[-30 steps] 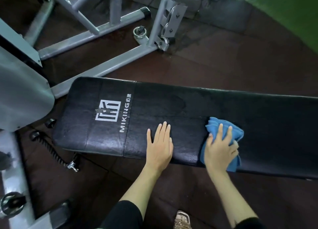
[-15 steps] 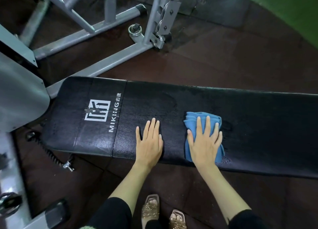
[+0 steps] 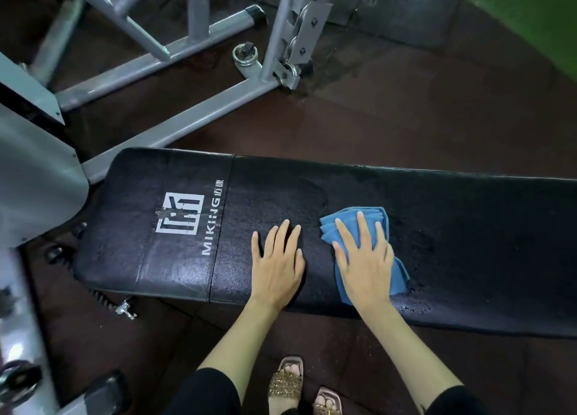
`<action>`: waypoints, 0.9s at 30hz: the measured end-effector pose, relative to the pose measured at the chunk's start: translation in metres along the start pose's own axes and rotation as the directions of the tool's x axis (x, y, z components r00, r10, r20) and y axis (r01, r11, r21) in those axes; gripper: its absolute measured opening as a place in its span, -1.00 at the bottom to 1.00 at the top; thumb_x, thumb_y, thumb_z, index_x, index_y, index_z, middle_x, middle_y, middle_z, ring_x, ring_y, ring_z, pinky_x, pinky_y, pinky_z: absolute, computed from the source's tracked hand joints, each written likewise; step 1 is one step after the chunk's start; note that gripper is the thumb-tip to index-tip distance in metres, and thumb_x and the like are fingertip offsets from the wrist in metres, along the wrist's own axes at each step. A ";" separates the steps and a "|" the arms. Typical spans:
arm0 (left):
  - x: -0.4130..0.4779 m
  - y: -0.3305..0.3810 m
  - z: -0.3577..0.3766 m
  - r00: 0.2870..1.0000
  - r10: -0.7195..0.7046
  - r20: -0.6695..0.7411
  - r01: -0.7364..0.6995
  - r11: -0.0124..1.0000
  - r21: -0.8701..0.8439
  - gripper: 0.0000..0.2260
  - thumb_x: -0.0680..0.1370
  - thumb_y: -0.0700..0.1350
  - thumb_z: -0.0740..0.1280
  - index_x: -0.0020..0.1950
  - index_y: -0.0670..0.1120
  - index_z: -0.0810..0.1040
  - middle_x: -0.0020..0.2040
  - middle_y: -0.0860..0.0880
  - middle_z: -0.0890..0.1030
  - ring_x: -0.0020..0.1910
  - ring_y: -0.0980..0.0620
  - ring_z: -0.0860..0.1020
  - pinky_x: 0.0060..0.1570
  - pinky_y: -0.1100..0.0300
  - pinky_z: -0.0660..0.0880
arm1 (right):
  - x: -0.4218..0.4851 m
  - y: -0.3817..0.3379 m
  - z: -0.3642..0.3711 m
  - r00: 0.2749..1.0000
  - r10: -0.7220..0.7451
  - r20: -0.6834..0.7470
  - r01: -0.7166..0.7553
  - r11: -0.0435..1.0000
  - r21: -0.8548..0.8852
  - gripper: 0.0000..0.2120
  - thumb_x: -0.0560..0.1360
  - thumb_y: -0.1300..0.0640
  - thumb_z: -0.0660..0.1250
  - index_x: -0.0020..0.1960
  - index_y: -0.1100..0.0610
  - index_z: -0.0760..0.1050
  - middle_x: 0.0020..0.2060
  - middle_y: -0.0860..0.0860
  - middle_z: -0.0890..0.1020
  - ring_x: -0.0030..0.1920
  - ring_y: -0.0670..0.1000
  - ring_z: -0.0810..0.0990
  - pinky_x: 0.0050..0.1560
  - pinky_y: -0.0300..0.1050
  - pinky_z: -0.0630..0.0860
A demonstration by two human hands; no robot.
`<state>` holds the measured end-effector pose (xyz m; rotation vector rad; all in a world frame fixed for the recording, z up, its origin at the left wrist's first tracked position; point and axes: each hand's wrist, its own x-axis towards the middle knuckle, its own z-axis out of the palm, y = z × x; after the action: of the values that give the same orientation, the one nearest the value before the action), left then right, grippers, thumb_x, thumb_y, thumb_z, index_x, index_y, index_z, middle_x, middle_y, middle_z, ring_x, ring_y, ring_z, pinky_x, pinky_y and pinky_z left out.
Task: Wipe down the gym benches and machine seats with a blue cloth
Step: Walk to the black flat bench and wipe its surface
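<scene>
Padded black bench [image 3: 468, 227] is seen from above, its long axis running left to right over a dark reddish floor [image 3: 406, 118].

Blue cloth [image 3: 371, 216]: folded, laid flat on the bench top, toward the near long edge; its lower end reaches almost to that edge.

Right grip [image 3: 365, 265]: pressed palm-down on the cloth, fingers straight and spread apart, nothing curled round the fabric. Folded layers are exposed past the fingertips and at the right side.

Left grip [image 3: 276, 265]: laid flat on the bare pad just left of the cloth, not touching it, fingers straight and close together, nothing held.

A white logo [image 3: 179, 213] with lettering is printed near the bench's left end. Mottled, dull patches are noted on the pad right of the cloth; wet or worn cannot be told.

A grey metal frame [image 3: 175, 130] is seen beyond the far left corner. A coiled cable [image 3: 103, 299] hangs below the near left corner. Gold sandals [image 3: 285, 383] are seen on the floor by the near edge.
</scene>
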<state>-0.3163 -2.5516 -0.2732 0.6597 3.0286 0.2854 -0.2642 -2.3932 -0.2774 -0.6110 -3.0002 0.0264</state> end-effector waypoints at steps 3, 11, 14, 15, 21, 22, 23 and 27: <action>0.009 -0.001 -0.002 1.000 0.013 0.004 -0.013 1.000 -0.006 -0.57 0.53 0.01 0.07 0.35 -0.03 0.46 0.35 -0.07 0.47 0.30 -0.07 0.46 0.29 -0.22 0.32 | 0.012 0.020 -0.004 0.989 0.145 0.032 -0.147 0.984 0.104 -0.57 0.58 -0.11 0.04 0.41 -0.05 0.34 0.44 0.11 0.33 0.38 0.31 0.32 0.21 0.24 0.38; 0.058 -0.015 -0.003 1.000 0.014 -0.025 -0.014 1.000 -0.018 -0.58 0.54 -0.04 0.06 0.37 -0.02 0.44 0.38 -0.05 0.45 0.35 -0.08 0.42 0.31 -0.24 0.28 | 0.062 0.022 -0.001 0.900 0.436 0.015 -0.426 0.871 0.246 -0.61 0.59 -0.01 0.14 0.39 0.05 0.38 0.41 0.21 0.33 0.28 0.40 0.35 0.17 0.34 0.38; 0.071 -0.023 -0.002 0.998 -0.028 -0.062 0.026 0.999 -0.027 -0.57 0.55 -0.04 0.04 0.37 -0.05 0.44 0.38 -0.04 0.46 0.34 -0.07 0.43 0.32 -0.23 0.27 | 0.081 -0.024 -0.001 0.940 0.341 0.010 -0.334 0.916 0.221 -0.58 0.57 -0.04 0.06 0.34 0.06 0.44 0.36 0.21 0.41 0.19 0.39 0.45 0.12 0.24 0.45; 0.075 -0.026 -0.001 0.996 -0.054 -0.078 0.051 0.998 -0.029 -0.57 0.55 -0.04 0.04 0.37 -0.07 0.44 0.37 -0.03 0.46 0.34 -0.06 0.44 0.32 -0.22 0.27 | 0.087 -0.044 -0.001 0.960 0.280 0.023 -0.278 0.935 0.219 -0.55 0.55 -0.06 0.03 0.34 0.05 0.44 0.37 0.20 0.41 0.20 0.38 0.46 0.11 0.23 0.47; 0.091 -0.040 0.003 0.993 -0.099 -0.065 0.098 0.995 -0.016 -0.55 0.53 -0.03 0.03 0.37 -0.09 0.44 0.38 -0.04 0.46 0.34 -0.06 0.44 0.31 -0.24 0.27 | 0.102 -0.078 0.004 0.998 -0.048 0.033 0.044 0.991 0.129 -0.56 0.54 -0.10 0.02 0.33 -0.05 0.44 0.36 0.05 0.46 0.24 0.22 0.51 0.04 0.07 0.53; 0.092 -0.039 0.002 0.994 -0.095 -0.062 0.094 0.995 -0.011 -0.55 0.53 -0.03 0.04 0.37 -0.09 0.44 0.38 -0.04 0.46 0.34 -0.07 0.44 0.30 -0.24 0.28 | 0.103 -0.067 0.006 0.997 -0.072 0.018 0.070 0.992 0.103 -0.57 0.55 -0.12 0.02 0.33 -0.08 0.44 0.36 0.03 0.45 0.24 0.20 0.50 0.03 0.06 0.52; 0.092 -0.037 0.002 0.994 -0.090 -0.057 0.089 0.996 -0.008 -0.55 0.53 -0.03 0.04 0.37 -0.08 0.44 0.38 -0.04 0.46 0.34 -0.08 0.43 0.30 -0.24 0.28 | 0.104 -0.054 0.007 0.997 -0.075 0.006 0.074 0.994 0.082 -0.58 0.55 -0.12 0.03 0.33 -0.09 0.43 0.36 0.02 0.45 0.25 0.20 0.50 0.03 0.06 0.51; 0.092 -0.026 0.000 0.998 -0.043 -0.036 0.042 0.999 -0.009 -0.55 0.54 -0.02 0.05 0.39 -0.05 0.42 0.39 -0.03 0.44 0.36 -0.07 0.42 0.31 -0.24 0.27 | 0.111 0.025 0.010 0.986 0.161 -0.040 -0.159 0.986 0.049 -0.60 0.55 -0.11 0.06 0.33 -0.07 0.43 0.38 0.03 0.43 0.26 0.28 0.44 0.13 0.18 0.40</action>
<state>-0.4106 -2.5369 -0.2775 0.5953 3.0698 0.3119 -0.3569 -2.3273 -0.2803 -0.8344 -2.8920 0.0899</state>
